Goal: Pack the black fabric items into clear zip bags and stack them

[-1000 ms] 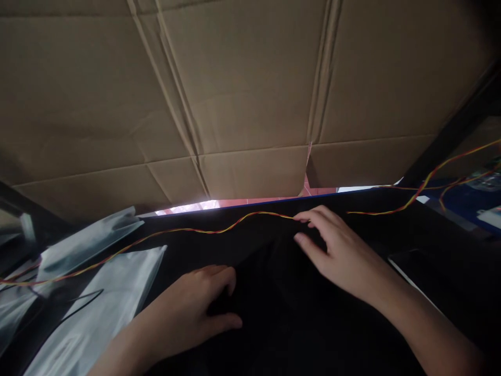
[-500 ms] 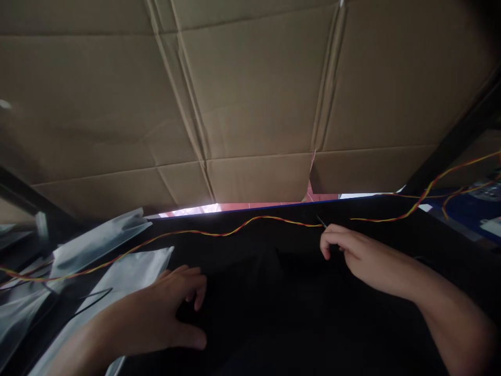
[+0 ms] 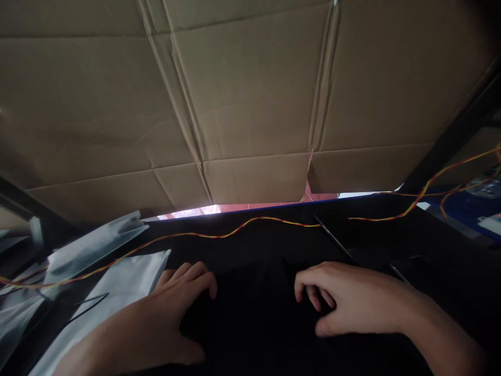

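"Counting hands first, how many reach over the black counter (image 3: 242, 250)?"

"Two. The left hand (image 3: 168, 313) comes in from the lower left, palm down, its wrist across a frosted plastic bag (image 3: 127, 277). The right hand (image 3: 336, 295) comes in from the lower right, knuckles up, wrist bent inward."

"And the fingers?"

"Curled downward on both, with the thumb spread apart from them. It's too dark to tell whether the tips touch the counter."

"What's near the right one?"

"Two slabs: a phone-like black slab (image 3: 348, 235) beyond its knuckles, and a second black slab (image 3: 420, 271) just beyond its wrist. A twisted red-and-yellow wire (image 3: 219, 236) runs behind both hands, dropping from sight at the first slab's edge and showing again past it."

"Containers?"

"Three bags that I can make out, all on the left: the one under the wrist, a rear bag (image 3: 94, 248) behind it, and an edge bag (image 3: 11, 318), partly cut off. I can't tell their contents. One thin black cable (image 3: 84, 312) crosses the first."
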